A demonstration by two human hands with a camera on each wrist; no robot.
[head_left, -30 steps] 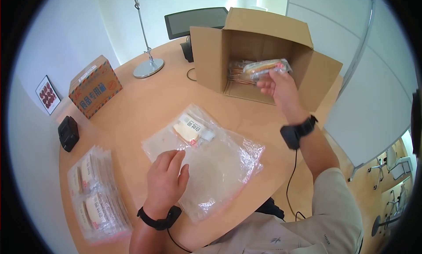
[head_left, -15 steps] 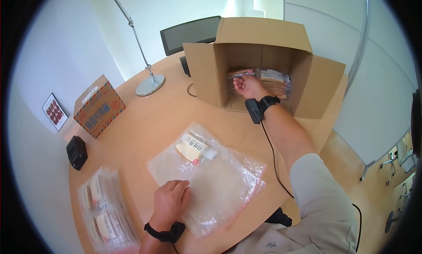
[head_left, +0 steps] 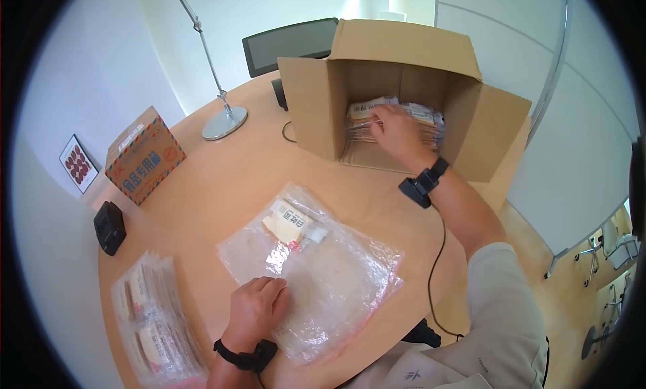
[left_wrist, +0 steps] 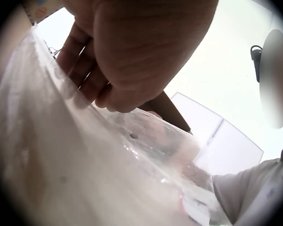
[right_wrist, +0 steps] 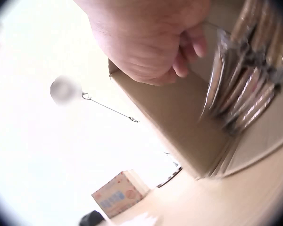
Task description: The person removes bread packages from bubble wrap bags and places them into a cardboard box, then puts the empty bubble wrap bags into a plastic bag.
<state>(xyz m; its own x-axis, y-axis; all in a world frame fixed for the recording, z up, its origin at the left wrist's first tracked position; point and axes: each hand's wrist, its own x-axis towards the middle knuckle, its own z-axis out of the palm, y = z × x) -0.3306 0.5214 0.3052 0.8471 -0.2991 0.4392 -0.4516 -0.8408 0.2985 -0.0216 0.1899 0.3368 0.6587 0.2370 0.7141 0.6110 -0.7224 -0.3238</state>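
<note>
In the open cardboard box [head_left: 404, 43], wrapped bread packets [head_left: 420, 113] lie in two stacks side by side. My right hand [head_left: 400, 135] is inside the box, just over the left stack. Its fingers are loosely bent, and nothing shows between them in the right wrist view. One labelled bread packet [head_left: 369, 108] lies on top of that stack, partly behind the fingers. On the table, my left hand [head_left: 254, 309] rests at the edge of a pile of clear plastic bags [head_left: 330, 281], fingers relaxed. A single bread packet [head_left: 289, 222] lies on that pile.
Clear bags filled with bread packets [head_left: 151, 322] are stacked at the table's left edge. Behind them stand a black device [head_left: 110, 227], a printed carton [head_left: 145, 157] and a lamp base [head_left: 225, 123]. A monitor [head_left: 289, 46] is beside the box. A cable [head_left: 437, 275] trails from my right wrist.
My right hand carried a bread packet into the box and let it go on the left stack, then drew back slightly to the right. The left hand has stayed on the bags.
</note>
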